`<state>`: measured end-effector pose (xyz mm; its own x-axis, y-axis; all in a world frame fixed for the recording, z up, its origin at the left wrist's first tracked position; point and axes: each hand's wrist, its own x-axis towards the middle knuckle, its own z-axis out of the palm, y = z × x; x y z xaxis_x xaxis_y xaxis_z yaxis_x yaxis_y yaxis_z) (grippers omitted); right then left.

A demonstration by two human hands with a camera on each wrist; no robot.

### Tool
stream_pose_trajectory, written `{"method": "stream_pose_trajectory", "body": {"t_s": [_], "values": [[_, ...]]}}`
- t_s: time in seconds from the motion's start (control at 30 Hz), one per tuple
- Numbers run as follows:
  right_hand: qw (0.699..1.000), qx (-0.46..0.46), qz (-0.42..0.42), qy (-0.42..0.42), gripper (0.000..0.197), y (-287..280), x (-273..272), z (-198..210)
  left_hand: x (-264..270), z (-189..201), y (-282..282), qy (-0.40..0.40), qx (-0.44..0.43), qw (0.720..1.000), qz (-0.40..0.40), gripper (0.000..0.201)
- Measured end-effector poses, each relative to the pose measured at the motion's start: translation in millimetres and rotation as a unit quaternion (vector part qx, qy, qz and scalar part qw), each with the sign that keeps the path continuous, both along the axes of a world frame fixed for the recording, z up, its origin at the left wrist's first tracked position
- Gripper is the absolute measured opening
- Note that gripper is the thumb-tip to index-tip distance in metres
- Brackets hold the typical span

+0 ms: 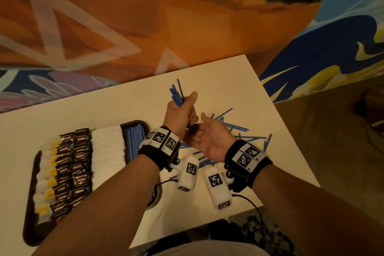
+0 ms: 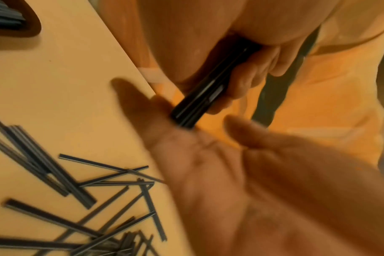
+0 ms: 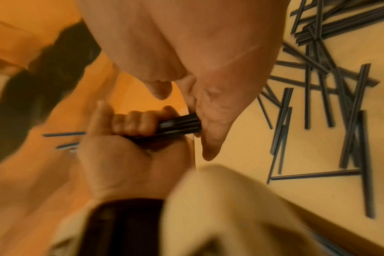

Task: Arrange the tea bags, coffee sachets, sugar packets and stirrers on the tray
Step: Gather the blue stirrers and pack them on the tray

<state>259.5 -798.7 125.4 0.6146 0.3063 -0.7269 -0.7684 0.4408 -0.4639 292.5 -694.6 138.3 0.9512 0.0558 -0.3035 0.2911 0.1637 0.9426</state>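
My left hand grips a bundle of blue stirrers upright above the white table. My right hand is open, palm up, with the palm against the bundle's lower end. The left wrist view shows the bundle ending on the flat right hand. In the right wrist view, curled left fingers wrap the bundle. A dark tray at the left holds rows of tea bags, coffee sachets, white sugar packets and laid stirrers.
Many loose stirrers lie scattered on the table to the right of the tray, under and beyond my hands. The table's right edge runs close to them. A painted orange wall stands behind the table.
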Motion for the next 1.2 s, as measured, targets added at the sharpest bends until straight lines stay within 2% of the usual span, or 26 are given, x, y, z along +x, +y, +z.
{"method": "stream_pose_trajectory", "body": {"t_s": [0.07,0.17,0.2,0.27,0.3,0.37,0.4,0.47,0.57,0.6,0.73,0.8,0.87,0.97,1.07,1.13,1.2], "values": [[1.0,0.001,0.009,-0.009,0.058,3.0,2.2,7.8,-7.3,-3.3,3.1,-0.002,0.059,0.998,-0.02,0.054],[0.999,-0.009,0.046,-0.017,0.065,7.4,1.6,11.4,-12.9,-3.1,7.8,0.011,0.092,0.995,-0.022,0.051],[0.997,-0.035,0.063,-0.032,0.067,8.7,2.3,14.6,-13.0,-2.6,10.9,0.012,0.109,0.994,-0.02,0.049],[0.982,-0.143,0.073,-0.096,0.069,9.6,7.6,23.5,-12.9,-0.8,18.6,0.005,0.163,0.986,-0.032,0.047],[0.965,-0.21,0.067,-0.144,0.071,8.8,12.3,31.4,-12.9,-0.9,23.5,-0.001,0.192,0.98,-0.045,0.047],[0.898,-0.346,0.063,-0.262,0.077,6.4,22.1,49.4,-13.3,0.1,32.8,-0.023,0.249,0.965,-0.079,0.048],[0.865,-0.386,0.056,-0.315,0.072,6.6,25.2,58.5,-13.8,2.7,36.0,-0.036,0.279,0.954,-0.099,0.05],[0.833,-0.395,0.062,-0.383,0.052,12.0,27.0,71.0,-14.7,9.8,37.9,-0.069,0.368,0.914,-0.153,0.05],[0.798,-0.419,0.144,-0.409,0.041,25.2,23.4,76.4,-16.5,23.8,32.6,-0.107,0.524,0.816,-0.221,0.023],[0.788,-0.43,0.165,-0.408,0.039,27.0,22.4,74.3,-16.9,27.0,33.6,-0.104,0.558,0.792,-0.226,0.018],[0.761,-0.437,0.278,-0.391,0.035,16.6,16.4,59.8,-18.3,28.2,48.8,-0.098,0.673,0.686,-0.258,0.031],[0.712,-0.457,0.367,-0.386,0.041,15.4,12.4,54.0,-20.5,27.1,51.3,-0.083,0.692,0.647,-0.309,0.031],[0.645,-0.494,0.453,-0.367,0.044,19.9,9.6,50.0,-24.5,21.5,47.3,-0.078,0.69,0.622,-0.362,0.035],[0.553,-0.559,0.51,-0.349,0.046,25.5,5.8,43.1,-29.5,10.3,39.9,-0.068,0.671,0.623,-0.396,0.038],[0.501,-0.604,0.52,-0.337,0.044,25.5,0.6,33.2,-30.2,-1.1,36.0,-0.063,0.636,0.643,-0.422,0.039],[0.476,-0.619,0.527,-0.334,0.039,20.8,-2.4,25.9,-28.8,-6.1,39.3,-0.062,0.587,0.684,-0.429,0.036],[0.473,-0.615,0.541,-0.325,0.033,12.2,-3.1,18.5,-25.3,-10.9,50.8,-0.063,0.506,0.756,-0.411,0.031]]}}
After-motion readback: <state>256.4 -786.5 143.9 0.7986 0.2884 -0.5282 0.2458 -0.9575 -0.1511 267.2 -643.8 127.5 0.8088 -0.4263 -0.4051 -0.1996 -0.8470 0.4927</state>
